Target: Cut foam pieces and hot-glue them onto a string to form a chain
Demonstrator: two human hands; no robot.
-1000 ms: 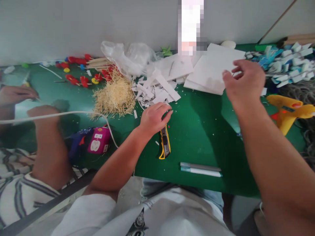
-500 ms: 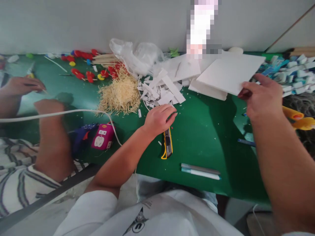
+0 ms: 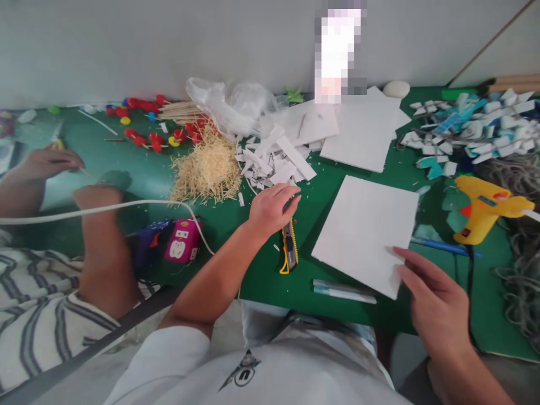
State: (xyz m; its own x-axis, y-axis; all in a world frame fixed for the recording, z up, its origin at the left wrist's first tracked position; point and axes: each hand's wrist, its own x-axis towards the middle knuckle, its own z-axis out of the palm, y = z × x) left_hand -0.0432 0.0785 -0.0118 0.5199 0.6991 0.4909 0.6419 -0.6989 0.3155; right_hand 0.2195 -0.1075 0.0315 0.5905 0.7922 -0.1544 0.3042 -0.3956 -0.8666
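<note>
My right hand (image 3: 439,295) pinches the near right edge of a square white foam board (image 3: 366,232), thumb above it. The board is over the front of the green table, just behind two pens (image 3: 343,291), and partly overlaps none of the other sheets. Loosely curved, my left hand (image 3: 273,208) rests on the table with thumb and fingers apart and holds nothing visible. Beneath its fingers lies the front end of a yellow utility knife (image 3: 289,247); the blade tip is hidden. White offcut strips (image 3: 276,157) are heaped just beyond that hand.
More white boards (image 3: 358,135) lie at the back. A yellow glue gun (image 3: 485,208), blue pen (image 3: 447,246) and foam pieces (image 3: 476,124) are on the right. Straw (image 3: 208,166), a pink socket block (image 3: 183,241) and a white cable (image 3: 126,205) are left, beside a co-worker's hand (image 3: 50,163).
My right hand has taken the white board from the back stack and brought it towards me, to the table's front. My left hand has stayed by the utility knife.
</note>
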